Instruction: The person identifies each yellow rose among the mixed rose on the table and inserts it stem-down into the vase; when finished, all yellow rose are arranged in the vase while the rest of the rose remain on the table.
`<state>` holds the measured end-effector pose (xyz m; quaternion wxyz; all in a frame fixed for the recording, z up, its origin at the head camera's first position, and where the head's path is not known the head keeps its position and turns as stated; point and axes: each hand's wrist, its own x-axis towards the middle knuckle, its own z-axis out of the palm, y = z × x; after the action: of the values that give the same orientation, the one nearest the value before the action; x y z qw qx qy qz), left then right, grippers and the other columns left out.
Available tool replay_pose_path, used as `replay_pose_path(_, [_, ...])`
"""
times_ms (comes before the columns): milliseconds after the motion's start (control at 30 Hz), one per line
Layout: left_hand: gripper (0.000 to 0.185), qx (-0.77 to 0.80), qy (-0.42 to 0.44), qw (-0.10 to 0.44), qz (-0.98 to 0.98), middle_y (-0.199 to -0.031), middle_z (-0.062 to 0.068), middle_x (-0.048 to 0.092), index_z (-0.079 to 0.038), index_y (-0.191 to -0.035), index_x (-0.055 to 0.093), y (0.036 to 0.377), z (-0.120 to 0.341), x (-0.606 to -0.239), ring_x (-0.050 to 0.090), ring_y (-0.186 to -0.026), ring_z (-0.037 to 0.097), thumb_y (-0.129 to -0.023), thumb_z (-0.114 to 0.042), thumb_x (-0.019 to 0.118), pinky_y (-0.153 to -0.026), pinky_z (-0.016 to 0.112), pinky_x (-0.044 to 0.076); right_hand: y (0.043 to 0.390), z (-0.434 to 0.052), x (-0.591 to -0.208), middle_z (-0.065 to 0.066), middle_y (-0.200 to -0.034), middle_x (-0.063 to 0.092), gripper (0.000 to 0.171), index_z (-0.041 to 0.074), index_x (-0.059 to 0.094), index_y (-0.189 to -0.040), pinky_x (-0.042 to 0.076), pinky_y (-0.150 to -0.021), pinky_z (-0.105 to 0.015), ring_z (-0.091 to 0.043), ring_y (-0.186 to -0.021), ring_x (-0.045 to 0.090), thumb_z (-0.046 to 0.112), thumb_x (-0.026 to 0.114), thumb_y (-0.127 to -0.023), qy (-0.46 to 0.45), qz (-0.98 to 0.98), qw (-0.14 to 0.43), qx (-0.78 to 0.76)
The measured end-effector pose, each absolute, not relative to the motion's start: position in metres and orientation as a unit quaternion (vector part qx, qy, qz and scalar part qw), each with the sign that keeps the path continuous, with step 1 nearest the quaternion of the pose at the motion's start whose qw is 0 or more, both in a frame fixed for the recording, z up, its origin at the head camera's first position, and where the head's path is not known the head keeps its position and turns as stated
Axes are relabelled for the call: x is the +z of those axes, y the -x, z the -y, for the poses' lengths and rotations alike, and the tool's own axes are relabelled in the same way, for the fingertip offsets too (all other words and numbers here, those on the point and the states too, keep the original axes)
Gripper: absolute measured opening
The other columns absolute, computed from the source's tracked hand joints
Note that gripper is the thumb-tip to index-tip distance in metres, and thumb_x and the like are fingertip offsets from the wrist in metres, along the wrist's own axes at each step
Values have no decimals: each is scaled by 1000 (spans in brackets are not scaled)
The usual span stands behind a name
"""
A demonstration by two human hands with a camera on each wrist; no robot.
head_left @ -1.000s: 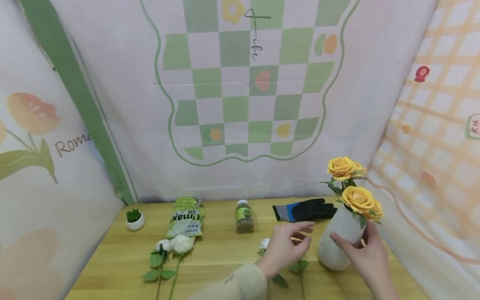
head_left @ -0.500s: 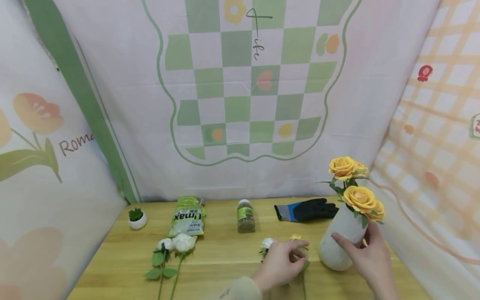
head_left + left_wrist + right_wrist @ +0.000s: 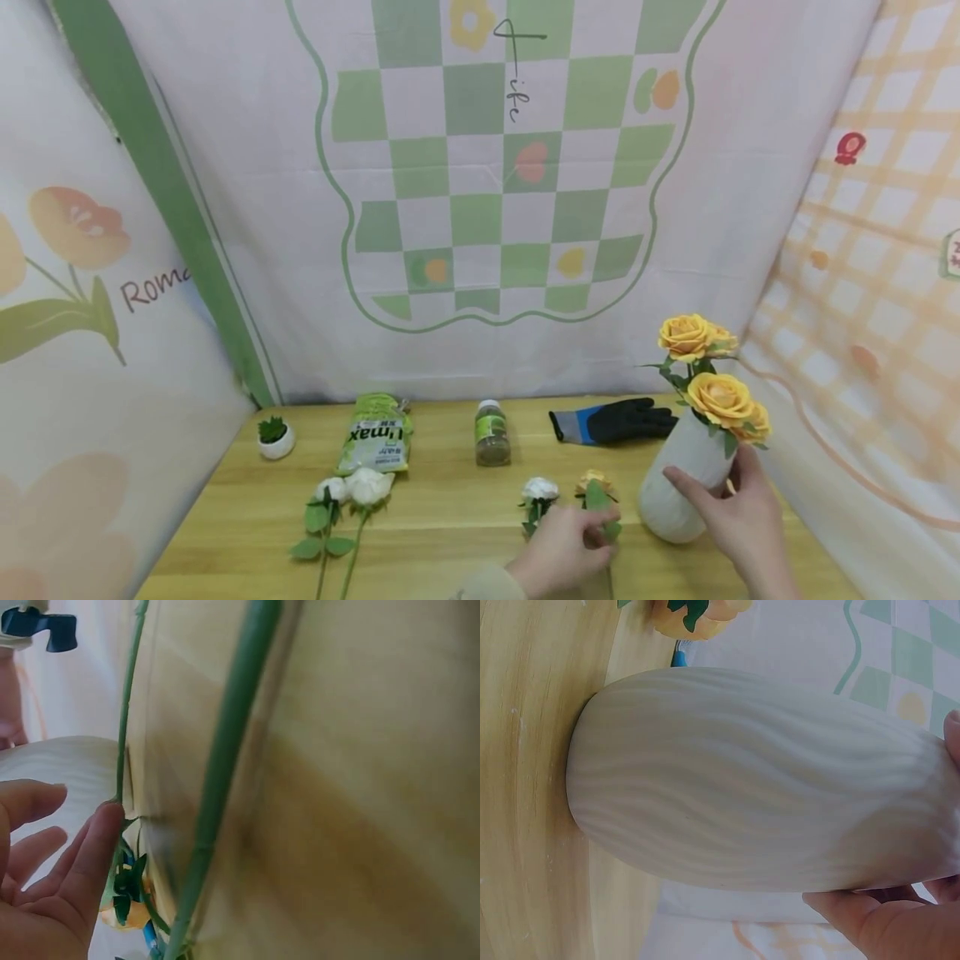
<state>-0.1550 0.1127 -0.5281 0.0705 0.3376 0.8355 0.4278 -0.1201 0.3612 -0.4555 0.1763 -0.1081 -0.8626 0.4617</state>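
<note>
My right hand (image 3: 746, 517) holds a white vase (image 3: 678, 479), thumb on one side and fingers on the other. In the right wrist view the vase (image 3: 757, 780) shows wavy ridges. Several yellow roses (image 3: 720, 398) stand in its mouth. On the table my left hand (image 3: 564, 546) is at a lying yellow rose (image 3: 595, 481), over its leaves. The left wrist view has a fingertip of the left hand (image 3: 56, 877) at a thin green stem (image 3: 124, 727), the other fingers spread apart from it. A white rose (image 3: 540, 490) lies just left of the yellow one.
Two white roses (image 3: 367, 487) lie at the left of the wooden table (image 3: 442, 542). Along the back are a small potted succulent (image 3: 275, 438), a green bag (image 3: 375, 437), a lidded bottle (image 3: 492, 435) and a black-and-blue glove (image 3: 622, 421).
My left hand has come down from beside the vase to the lying yellow rose, uncovering the rose heads. The right hand and vase have stayed in place.
</note>
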Motion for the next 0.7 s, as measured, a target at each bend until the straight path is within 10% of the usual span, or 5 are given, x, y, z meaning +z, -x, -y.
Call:
replay_pose_path(267, [40, 429, -319, 119, -837, -86, -20, 74, -20, -135, 77, 150, -115, -532, 62, -69, -10, -96, -14, 82, -64, 11, 53, 121, -362, -454, -32, -156, 47, 105, 4, 28, -165, 43, -84, -3, -45, -142, 47, 51, 86, -91, 114, 865, 164, 460])
replay_pose_path(367, [34, 427, -324, 125, -835, -92, -19, 77, -19, -130, 80, 150, -115, -533, 63, -71, -11, -97, -14, 82, -65, 11, 54, 122, -363, -453, -33, -157, 45, 108, 4, 25, -167, 55, -103, -28, -46, -144, 45, 53, 85, -91, 118, 866, 155, 460])
replay_pose_path(500, [28, 415, -337, 128, -835, -100, -19, 78, -21, -126, 82, 150, -117, -533, 63, -78, -12, -98, -16, 82, -68, 11, 53, 123, -363, -453, -34, -159, 42, 111, 2, 23, -167, 42, -110, -68, -48, -145, 43, 55, 84, -91, 122, 866, 146, 462])
replay_pose_path(700, [25, 399, -344, 127, -840, -104, -16, 79, -22, -124, 83, 150, -120, -533, 63, -82, -14, -99, -21, 81, -69, 9, 52, 123, -363, -452, -34, -160, 41, 112, 3, 21, -168, 42, -110, -67, -48, -146, 43, 57, 83, -91, 124, 868, 137, 462])
